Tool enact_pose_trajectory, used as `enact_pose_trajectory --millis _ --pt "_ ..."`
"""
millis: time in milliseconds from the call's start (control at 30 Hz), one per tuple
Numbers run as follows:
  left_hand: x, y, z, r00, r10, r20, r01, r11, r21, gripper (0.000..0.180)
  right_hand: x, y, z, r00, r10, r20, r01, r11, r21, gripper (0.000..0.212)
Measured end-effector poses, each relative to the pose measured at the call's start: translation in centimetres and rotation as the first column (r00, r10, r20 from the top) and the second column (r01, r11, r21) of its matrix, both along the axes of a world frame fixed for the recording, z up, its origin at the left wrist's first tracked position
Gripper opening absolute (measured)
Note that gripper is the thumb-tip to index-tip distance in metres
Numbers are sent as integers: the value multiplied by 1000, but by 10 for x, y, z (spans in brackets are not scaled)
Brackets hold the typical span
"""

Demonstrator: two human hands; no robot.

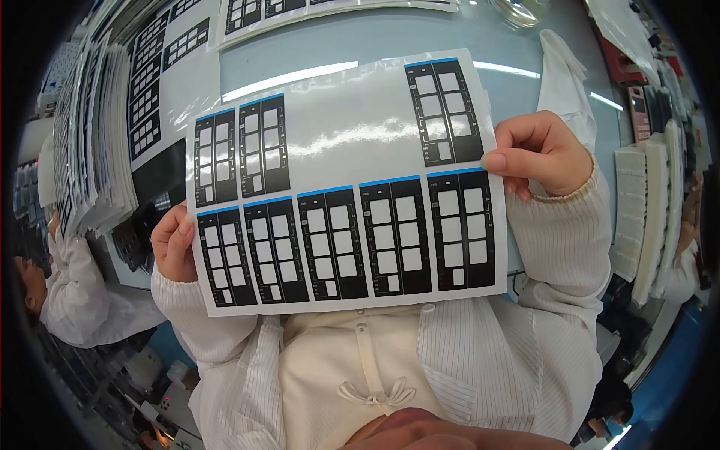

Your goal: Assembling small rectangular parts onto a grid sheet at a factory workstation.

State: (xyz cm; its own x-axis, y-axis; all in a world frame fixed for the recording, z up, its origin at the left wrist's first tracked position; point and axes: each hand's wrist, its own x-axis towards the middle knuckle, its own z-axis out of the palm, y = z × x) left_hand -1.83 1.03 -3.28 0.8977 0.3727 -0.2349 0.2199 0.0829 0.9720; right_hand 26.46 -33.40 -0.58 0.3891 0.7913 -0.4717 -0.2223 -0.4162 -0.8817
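Between both hands I hold up a glossy white sheet (349, 142) printed with two rows of black label panels, each with a blue top strip and white windows. My left hand (175, 244) grips its left edge, thumb in front and the other fingers partly behind. At the right edge my right hand (541, 154) pinches the sheet between thumb and fingers. The upper row has a blank glossy stretch between the left panels and the right one, where light glares. A second layer edge shows at the sheet's right side.
A tall stack of sheets (94, 142) stands at the left. More printed sheets (187, 79) lie at the far left and far middle of the grey-blue table (300, 56). A white cloth (562, 71) lies far right, near white foam-like blocks (630, 210). Another person's sleeve (90, 296) shows at left.
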Motion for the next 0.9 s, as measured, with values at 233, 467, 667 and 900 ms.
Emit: enact_pose_trajectory --millis 233,467,667,900 --pt "1 -3 -2 997 68 -48 -67 998 19 27 1 0 -2 999 -32 9 32 999 -27 24" --pt "4 -4 1 999 33 -21 -32 999 23 26 2 -1 -4 999 -40 -10 41 999 8 22" --pt "4 -6 1 999 49 -4 -49 999 -21 25 1 -1 -4 999 -44 -9 44 999 1 22" --pt "3 -4 0 999 35 33 -36 999 34 25 0 1 0 997 -58 -47 59 998 18 26"
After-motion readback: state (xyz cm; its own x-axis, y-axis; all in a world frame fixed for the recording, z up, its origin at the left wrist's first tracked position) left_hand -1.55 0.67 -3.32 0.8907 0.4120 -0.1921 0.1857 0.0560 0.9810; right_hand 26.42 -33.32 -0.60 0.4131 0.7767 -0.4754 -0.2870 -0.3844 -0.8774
